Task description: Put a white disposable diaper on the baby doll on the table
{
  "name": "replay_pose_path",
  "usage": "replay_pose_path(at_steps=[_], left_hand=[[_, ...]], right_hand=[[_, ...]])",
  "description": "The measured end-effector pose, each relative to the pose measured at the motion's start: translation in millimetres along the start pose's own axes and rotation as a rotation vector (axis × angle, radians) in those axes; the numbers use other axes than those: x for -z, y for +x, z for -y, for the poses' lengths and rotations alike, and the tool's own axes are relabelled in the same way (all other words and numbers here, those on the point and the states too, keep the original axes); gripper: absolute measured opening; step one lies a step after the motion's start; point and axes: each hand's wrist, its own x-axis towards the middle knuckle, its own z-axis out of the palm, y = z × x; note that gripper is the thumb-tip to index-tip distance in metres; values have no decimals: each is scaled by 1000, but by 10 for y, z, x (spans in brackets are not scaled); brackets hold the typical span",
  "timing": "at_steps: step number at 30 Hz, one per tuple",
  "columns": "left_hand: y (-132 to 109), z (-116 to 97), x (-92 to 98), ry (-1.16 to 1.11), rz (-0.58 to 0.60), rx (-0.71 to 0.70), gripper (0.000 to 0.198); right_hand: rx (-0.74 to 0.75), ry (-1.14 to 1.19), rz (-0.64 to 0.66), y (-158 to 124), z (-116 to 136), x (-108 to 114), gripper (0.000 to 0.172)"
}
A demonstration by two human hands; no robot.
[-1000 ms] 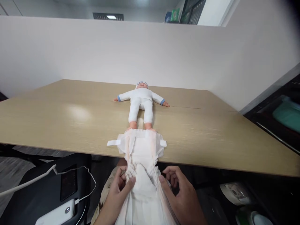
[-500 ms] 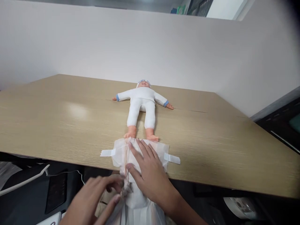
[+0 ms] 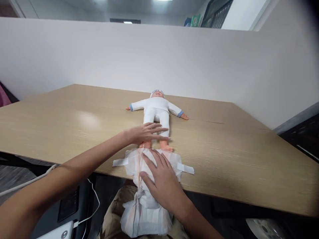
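A white diaper (image 3: 147, 217) lies unfolded at the table's front edge, its front half hanging down over the edge. Two white side tabs stick out left and right on the tabletop. My right hand (image 3: 161, 184) rests flat on the diaper with fingers spread. Beyond it a baby doll (image 3: 156, 104) in white clothes with blue cuffs lies on its back, arms stretched out, bare feet near the diaper. My left hand (image 3: 149, 132) reaches over the doll's lower legs, fingers extended and holding nothing. Whether it touches the legs I cannot tell.
The wooden table (image 3: 224, 159) runs back to a white partition wall (image 3: 124, 56). Below its edge at the left lie a white phone (image 3: 58, 231) with a cable (image 3: 96, 196) and a dark case-like surface. A round white object (image 3: 261, 229) sits low at the right.
My left hand has left the diaper's left edge and moved forward over the doll's legs. My right hand stays on the diaper. The view has tilted up slightly.
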Motion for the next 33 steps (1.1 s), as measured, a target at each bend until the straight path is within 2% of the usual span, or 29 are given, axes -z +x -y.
replay_pose_path(at_steps=[2,7,9,12,16,20,23,28,33], left_hand=[[59,30,-36,-124,-36,-6,106],[252,50,-125,-320,-233,-47,39],[318,68,-117,-334,-251,-69,28],[367,139,16,-392,-284,-102,28],[384,322,365,-532,-367,-117,32],[421,574,695,-674,-414,-22,39],[443,754,874,-770,-449,21,44],[418,937,1019,-787,-544,46,42],[392,959,1041,-773,-544,37,36]], right_hand=[[1,20,4,-3,-7,-1,61],[-23,52,62,6,-15,5,65],[-48,69,104,31,-21,29,66],[-82,102,155,121,-68,80,69],[-60,137,221,382,-232,103,70],[-31,67,166,827,-466,12,70],[-15,4,111,1254,-647,-113,69],[56,-108,79,1956,-983,-268,65],[58,-32,-43,2414,-1305,-137,57]])
